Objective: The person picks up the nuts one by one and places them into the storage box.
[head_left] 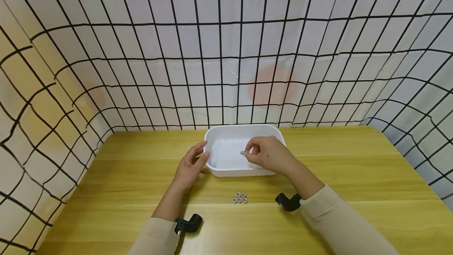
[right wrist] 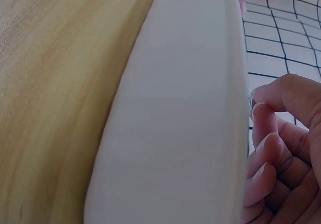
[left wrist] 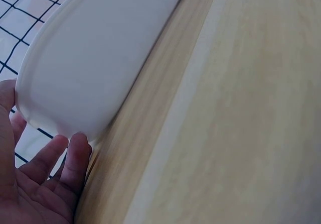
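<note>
A white plastic tub [head_left: 231, 172] stands on the wooden table near its back edge. My left hand [head_left: 188, 170] is at the tub's left end, its thumb and fingertips touching the rim and outer wall; in the left wrist view, its loosely bent fingers [left wrist: 78, 156] rest against that end. Over the tub's right part, my right hand [head_left: 270, 154] pinches a small silver nut [head_left: 242, 153] between thumb and index finger. In the right wrist view the tub's wall [right wrist: 170, 103] fills the middle, and the pinched nut is mostly hidden behind the fingertips.
Several silver nuts [head_left: 239, 198] lie in a small cluster on the table, in front of the tub and between the forearms. Behind and at the sides rises a black wire grid [head_left: 220, 42] backed by pale cloth. Each wrist wears a black camera mount [head_left: 189, 223].
</note>
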The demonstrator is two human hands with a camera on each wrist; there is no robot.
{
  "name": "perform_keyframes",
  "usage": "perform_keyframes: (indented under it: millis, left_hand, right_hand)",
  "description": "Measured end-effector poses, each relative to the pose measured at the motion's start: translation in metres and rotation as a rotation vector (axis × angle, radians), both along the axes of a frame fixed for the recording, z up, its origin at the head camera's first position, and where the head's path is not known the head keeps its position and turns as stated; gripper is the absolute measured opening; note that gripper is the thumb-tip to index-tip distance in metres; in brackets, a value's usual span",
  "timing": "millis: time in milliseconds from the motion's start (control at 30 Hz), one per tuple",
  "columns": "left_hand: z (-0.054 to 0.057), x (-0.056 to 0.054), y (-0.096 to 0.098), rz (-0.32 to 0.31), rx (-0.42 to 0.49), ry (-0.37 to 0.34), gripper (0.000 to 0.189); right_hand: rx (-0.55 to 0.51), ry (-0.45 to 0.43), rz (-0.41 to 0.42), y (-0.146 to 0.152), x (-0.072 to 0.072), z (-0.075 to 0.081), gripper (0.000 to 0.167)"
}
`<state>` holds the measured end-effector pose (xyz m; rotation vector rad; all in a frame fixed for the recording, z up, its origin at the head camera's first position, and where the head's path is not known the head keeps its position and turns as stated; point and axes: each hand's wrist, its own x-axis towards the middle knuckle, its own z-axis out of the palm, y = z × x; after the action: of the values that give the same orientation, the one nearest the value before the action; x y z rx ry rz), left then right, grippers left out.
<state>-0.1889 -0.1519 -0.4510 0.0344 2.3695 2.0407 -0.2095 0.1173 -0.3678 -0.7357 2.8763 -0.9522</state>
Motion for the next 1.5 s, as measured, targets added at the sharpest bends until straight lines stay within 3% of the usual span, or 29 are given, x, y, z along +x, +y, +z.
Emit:
perform_keyframes:
  millis: [500,1500]
  left_hand:
    - [0.000,0.001,0.000,0.002,0.004,-0.001,0.045]
    - [0.002,0.002,0.002,0.007,0.000,-0.006,0.045]
  right_hand:
    - [0.017,-0.038,-0.036,-0.010,-0.011,-0.016,0.009]
    - [0.034,-0.075,-0.061,-0.024,-0.018,-0.015,0.014]
